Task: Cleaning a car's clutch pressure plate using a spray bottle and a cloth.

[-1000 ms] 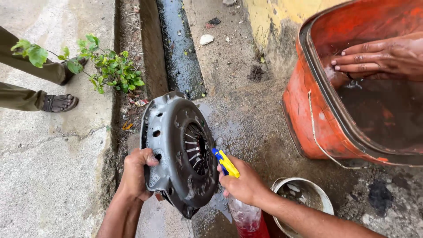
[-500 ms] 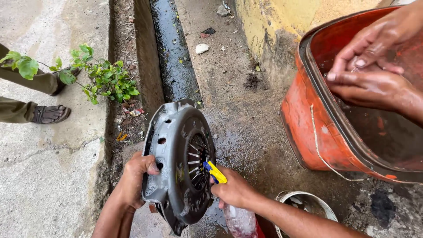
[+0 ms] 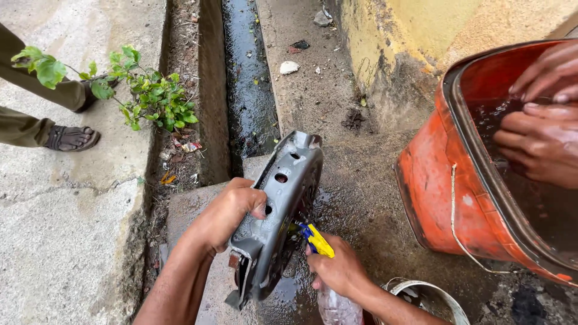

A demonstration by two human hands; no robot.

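My left hand grips the rim of a round grey metal clutch cover, held on edge over wet concrete and seen almost side-on. My right hand holds a blue and yellow brush whose head is pressed against the inner face of the cover. A clear plastic bottle stands just below my right wrist.
Another person's two hands are washing inside an orange drum of dark liquid at right. A wet drain channel runs away ahead. A small green plant and someone's sandalled foot are at left. A pale bucket rim shows at the bottom.
I have turned the clutch cover from facing me to nearly edge-on. The brush stays against its inner face. The other person's hands have moved lower into the drum.
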